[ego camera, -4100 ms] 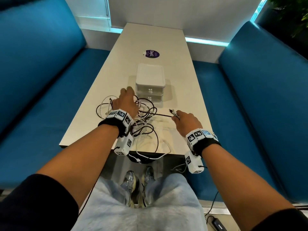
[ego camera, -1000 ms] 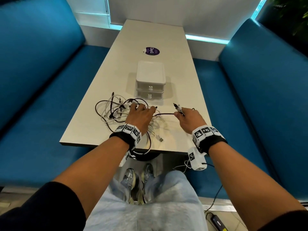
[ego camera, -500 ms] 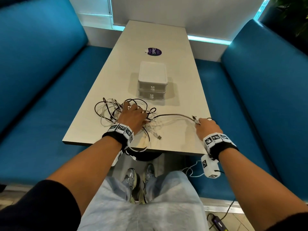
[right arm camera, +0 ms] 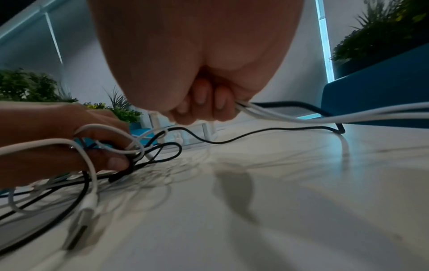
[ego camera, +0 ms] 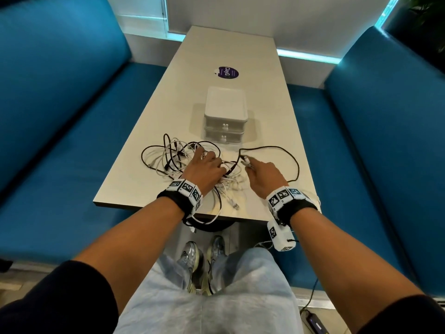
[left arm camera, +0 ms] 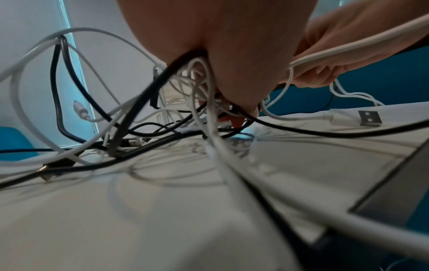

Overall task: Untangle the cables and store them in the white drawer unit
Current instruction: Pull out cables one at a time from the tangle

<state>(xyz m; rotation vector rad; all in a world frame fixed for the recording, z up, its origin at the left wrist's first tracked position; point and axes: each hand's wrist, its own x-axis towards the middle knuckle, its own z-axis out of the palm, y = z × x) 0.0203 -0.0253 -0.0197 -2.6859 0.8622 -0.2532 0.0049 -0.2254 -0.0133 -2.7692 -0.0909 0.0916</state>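
A tangle of black and white cables (ego camera: 178,157) lies on the near part of the white table (ego camera: 272,112). My left hand (ego camera: 209,161) rests on top of it, fingers curled into the strands (left arm camera: 209,102). Just to its right, my right hand (ego camera: 251,166) pinches a plug end (ego camera: 245,162); its curled fingers (right arm camera: 209,102) hold white strands and a black cable. That black cable (ego camera: 292,160) runs in a loose loop off to the right. The white drawer unit (ego camera: 225,109) stands behind the tangle with both drawers closed.
A purple round sticker (ego camera: 228,72) is on the far half of the table. Blue bench seats (ego camera: 72,145) run along both sides. A white USB plug (left arm camera: 369,118) lies loose near the table's front edge, where some cable loops hang over.
My right hand has come back left from the table's right edge to beside the tangle. The black cable it drew out now lies slack in a loop. My left hand stays on the tangle.
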